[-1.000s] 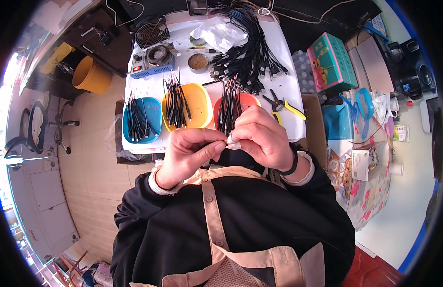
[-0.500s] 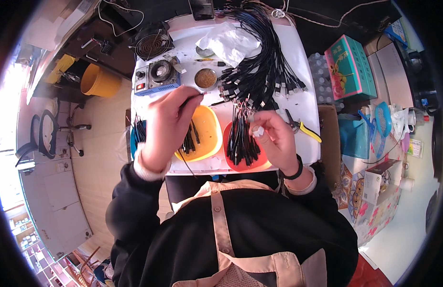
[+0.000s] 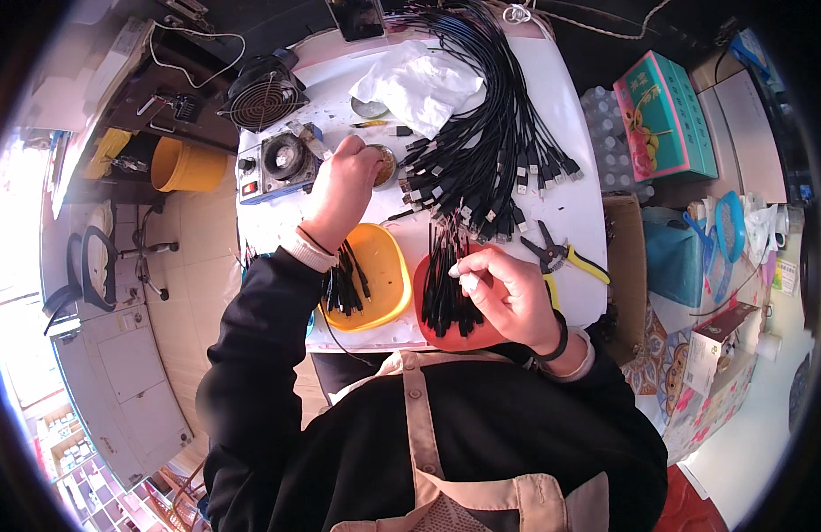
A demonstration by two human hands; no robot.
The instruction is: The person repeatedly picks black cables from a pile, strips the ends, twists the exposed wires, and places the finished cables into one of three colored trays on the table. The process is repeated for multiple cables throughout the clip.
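My left hand reaches over the table with its fingers closed at the rim of a small round tin of brownish, grainy stuff. Whatever those fingers hold is hidden. Close by stands a grey-blue soldering pot. Below that forearm, a yellow tray holds short black cables. My right hand is at the red tray, thumb and forefinger pinched beside a bundle of black cables with bare wire ends. What it pinches is too small to make out.
A large fan of black USB cables spreads across the table's far right. Yellow-handled wire strippers lie right of my right hand. A white cloth and a black fan sit at the back. A green box stands off the right edge.
My left hand has moved up and slightly right, bringing its fingers to the tin. The right hand has come down a little, its fingertips drawn together over the cables in the red tray.
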